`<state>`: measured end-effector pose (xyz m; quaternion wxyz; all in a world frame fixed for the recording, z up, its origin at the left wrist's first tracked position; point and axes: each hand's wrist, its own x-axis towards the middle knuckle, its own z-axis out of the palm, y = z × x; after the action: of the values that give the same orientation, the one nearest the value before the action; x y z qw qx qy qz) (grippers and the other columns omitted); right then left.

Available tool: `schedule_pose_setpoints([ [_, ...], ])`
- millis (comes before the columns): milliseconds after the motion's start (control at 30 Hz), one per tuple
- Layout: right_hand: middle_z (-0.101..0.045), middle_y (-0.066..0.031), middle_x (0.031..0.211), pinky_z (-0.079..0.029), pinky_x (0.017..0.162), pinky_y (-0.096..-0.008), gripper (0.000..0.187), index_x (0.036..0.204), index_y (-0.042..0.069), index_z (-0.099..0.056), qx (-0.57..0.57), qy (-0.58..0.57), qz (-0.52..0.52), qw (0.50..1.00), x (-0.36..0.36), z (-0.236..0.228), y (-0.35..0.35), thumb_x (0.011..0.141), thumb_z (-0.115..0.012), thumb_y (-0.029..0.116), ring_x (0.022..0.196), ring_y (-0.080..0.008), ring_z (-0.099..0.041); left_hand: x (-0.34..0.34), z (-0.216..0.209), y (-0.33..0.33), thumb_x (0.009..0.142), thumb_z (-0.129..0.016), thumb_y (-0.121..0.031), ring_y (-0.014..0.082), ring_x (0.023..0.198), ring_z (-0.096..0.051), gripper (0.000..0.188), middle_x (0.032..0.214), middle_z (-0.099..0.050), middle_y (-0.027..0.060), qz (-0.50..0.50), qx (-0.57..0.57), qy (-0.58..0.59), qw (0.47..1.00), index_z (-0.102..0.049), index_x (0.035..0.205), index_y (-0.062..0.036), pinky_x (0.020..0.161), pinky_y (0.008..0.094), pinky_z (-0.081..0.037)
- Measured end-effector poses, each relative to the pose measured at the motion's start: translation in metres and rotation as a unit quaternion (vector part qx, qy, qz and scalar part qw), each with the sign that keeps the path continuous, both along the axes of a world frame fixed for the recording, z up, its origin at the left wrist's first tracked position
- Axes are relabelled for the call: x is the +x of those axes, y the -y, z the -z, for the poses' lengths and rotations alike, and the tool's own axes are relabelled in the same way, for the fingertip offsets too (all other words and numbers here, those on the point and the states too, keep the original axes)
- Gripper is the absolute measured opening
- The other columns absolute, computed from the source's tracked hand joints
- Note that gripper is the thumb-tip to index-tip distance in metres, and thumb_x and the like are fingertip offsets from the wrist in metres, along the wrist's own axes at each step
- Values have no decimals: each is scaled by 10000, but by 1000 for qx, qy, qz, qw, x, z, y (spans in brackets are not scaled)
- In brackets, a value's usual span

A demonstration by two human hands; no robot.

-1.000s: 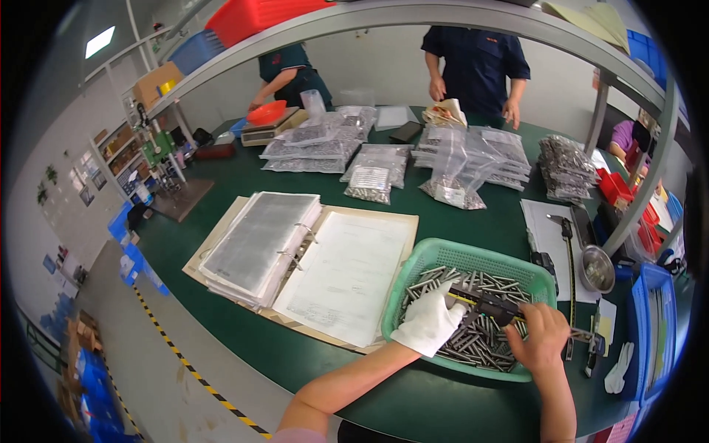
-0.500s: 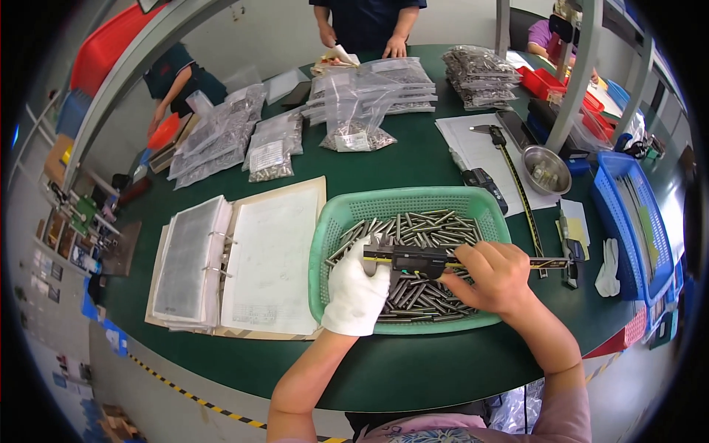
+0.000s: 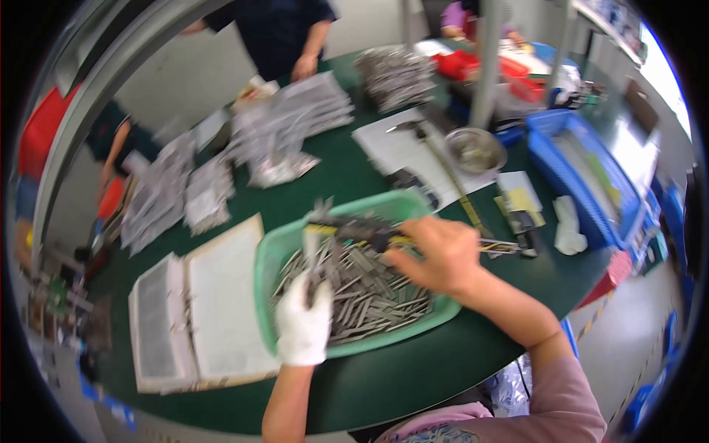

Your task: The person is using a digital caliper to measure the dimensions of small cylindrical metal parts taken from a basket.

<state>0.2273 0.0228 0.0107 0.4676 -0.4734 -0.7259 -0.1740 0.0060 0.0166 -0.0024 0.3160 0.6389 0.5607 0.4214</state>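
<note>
My right hand (image 3: 443, 255) is closed round a digital caliper (image 3: 362, 230), held level above a green plastic basket (image 3: 264, 295). The caliper's beam sticks out to the right past my hand. Many thin grey metal pins (image 3: 380, 295) lie loose in the basket. In a white glove, my left hand (image 3: 304, 325) is raised over the basket's left part, just below the caliper jaws. Its fingers look pinched together pointing up, but motion blur hides what is between them.
An open ring binder (image 3: 225, 310) lies left of the basket. Bagged parts (image 3: 292, 122) are stacked behind. To the right are a second caliper (image 3: 450, 173) on paper, a metal bowl (image 3: 476, 150), a white glove (image 3: 569, 225) and a blue basket (image 3: 583, 173). Other people stand or sit around the table.
The whole view has swung and tilted to the right, with blur. My left hand has dropped below the caliper jaws, which have come away from its fingers. My right hand keeps the caliper.
</note>
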Motion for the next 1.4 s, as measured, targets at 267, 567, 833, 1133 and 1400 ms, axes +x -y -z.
schedule_pose_setpoints([
  [267,-506,-18,561,-391,389,-313,385,691,109,-558,-29,-7,-20,999,-1,4,10,632,-756,435,442,-215,-519,-3,4,6,825,-558,-36,103,767,-534,217,846,-606,57,4,-48,37,998,-590,1032,19,711,245,-428],
  [567,-465,-47,505,-401,411,-339,550,563,100,-458,-56,13,-3,998,2,2,1,621,-695,593,426,-252,-504,-1,-10,2,796,-586,-100,253,759,-631,216,819,-637,139,2,29,-138,990,-599,1005,-47,694,326,-473],
  [833,-488,-51,502,-386,401,-317,504,605,86,-529,-42,-7,-14,999,0,3,2,560,-772,525,416,-250,-501,-2,-7,4,795,-597,-133,204,707,-608,227,797,-631,114,15,-1,-105,994,-604,1011,-65,682,289,-461],
  [1133,-532,-58,581,-416,417,-339,395,720,71,-551,-81,18,-28,996,0,6,7,650,-755,402,476,-252,-544,-3,-1,6,797,-610,-198,287,686,-620,182,747,-635,122,12,-14,-133,991,-621,935,-79,644,356,-458],
  [1400,-585,-71,690,-439,471,-344,373,924,71,-554,-113,-24,-82,990,-4,6,5,714,-713,335,542,-260,-574,-2,-2,6,797,-604,-157,282,717,-634,224,794,-653,141,27,8,-106,994,-620,986,-38,674,360,-469],
])
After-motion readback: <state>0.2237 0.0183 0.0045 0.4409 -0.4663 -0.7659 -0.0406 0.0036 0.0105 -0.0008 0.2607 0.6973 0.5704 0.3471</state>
